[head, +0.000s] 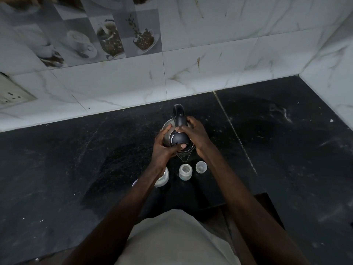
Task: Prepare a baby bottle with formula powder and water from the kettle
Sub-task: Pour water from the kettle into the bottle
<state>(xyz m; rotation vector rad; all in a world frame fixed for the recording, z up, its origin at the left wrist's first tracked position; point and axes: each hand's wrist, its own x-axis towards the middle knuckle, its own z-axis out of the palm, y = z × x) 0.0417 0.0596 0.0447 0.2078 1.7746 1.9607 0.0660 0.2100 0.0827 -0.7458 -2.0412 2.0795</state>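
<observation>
The kettle [179,139] stands at the centre of the frame on the black countertop [277,150], with its handle [178,114] towards the wall and its clear spout [184,158] towards the lower edge. The left hand [164,144] grips the kettle's left flank, fingers curled round the steel body and thumb laid across the front of the dark lid. The right hand [195,134] is curled over the right side, its fingers closing on the foot of the handle. Just below the spout an uncapped baby bottle [185,172] stands upright, apart from the kettle. A small clear cap [201,166] sits just beside it to the right. A second bottle [162,178] lies partly hidden under the left forearm. Marbled wall tiles [191,54] fill the upper frame, and a socket plate [11,92] is at the left edge.
</observation>
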